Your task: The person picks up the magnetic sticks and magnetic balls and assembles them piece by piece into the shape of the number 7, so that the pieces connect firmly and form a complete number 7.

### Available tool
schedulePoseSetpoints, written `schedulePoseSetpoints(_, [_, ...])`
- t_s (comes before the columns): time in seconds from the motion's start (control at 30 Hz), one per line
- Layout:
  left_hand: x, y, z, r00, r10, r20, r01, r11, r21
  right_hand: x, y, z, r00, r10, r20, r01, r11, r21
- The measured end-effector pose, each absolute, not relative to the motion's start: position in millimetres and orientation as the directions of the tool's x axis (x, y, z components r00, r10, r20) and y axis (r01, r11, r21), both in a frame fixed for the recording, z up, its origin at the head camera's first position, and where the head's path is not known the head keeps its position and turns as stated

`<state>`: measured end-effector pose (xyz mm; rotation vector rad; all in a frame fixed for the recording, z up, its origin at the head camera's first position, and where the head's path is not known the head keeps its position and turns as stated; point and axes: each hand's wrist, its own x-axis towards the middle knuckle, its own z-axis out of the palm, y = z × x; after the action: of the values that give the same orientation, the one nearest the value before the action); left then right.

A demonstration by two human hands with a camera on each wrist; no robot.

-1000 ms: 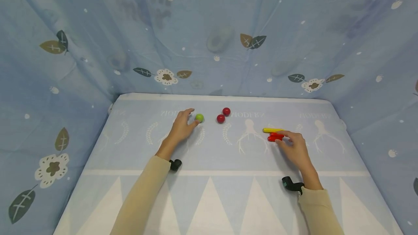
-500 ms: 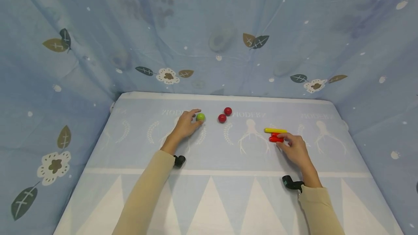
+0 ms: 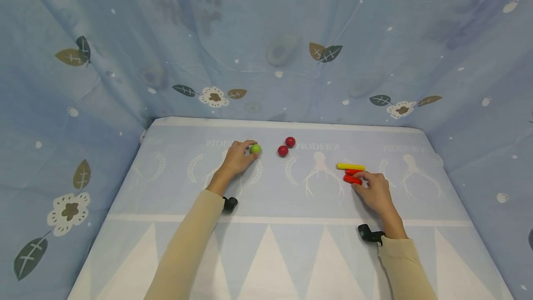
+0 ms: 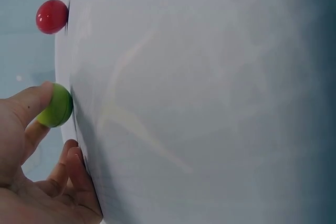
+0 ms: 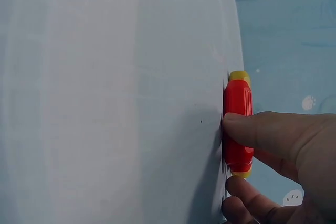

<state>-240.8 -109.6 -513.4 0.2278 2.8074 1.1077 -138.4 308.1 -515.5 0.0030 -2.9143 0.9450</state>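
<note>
My left hand (image 3: 237, 159) pinches a green ball (image 3: 256, 149) on the table between thumb and forefinger; its other fingers (image 4: 79, 174) rest on the cloth in the left wrist view. To the right of it are two dark red balls (image 3: 283, 151), close together. My right hand (image 3: 376, 192) pinches the nearer of two short red sticks (image 3: 352, 179), which look like fat markers, with the thumb lying across it in the right wrist view. The other red stick (image 3: 353, 172) lies just behind, partly covered by the fingers. A longer yellow stick (image 3: 350, 166) lies behind both.
A pale patterned cloth covers the table (image 3: 266, 198). Blue printed curtains (image 3: 266, 50) hang behind it and along both sides. Black wrist cameras (image 3: 368, 234) sit by the cuffs of both beige sleeves.
The left fingers have closed in around the green ball. The nearer red stick has shifted slightly toward me, apart from the other red one, with the right hand. The camera view moved a little.
</note>
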Motion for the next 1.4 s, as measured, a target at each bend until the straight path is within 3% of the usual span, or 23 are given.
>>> schedulePoseSetpoints(0.37, [-233.7, -115.8, -511.7, -0.984, 0.179, -0.009, 0.124, 0.717, 0.686, -135.5, 296.8, -510.4, -0.998, 0.023, 0.065, -0.021, 0.797, -0.604])
schedulePoseSetpoints(0.87, [-193.4, -125.3, -501.6, -0.976, 0.215, -0.043, 0.116, 0.673, 0.73, -145.4, 251.8, -505.8, -0.984, -0.116, 0.138, -0.179, 0.73, -0.66])
schedulePoseSetpoints(1.4, [-164.7, -137.2, -499.1, -0.964, 0.246, -0.104, 0.089, 0.664, 0.742, -157.5, 193.2, -506.1, -0.981, -0.19, 0.037, -0.161, 0.696, -0.7])
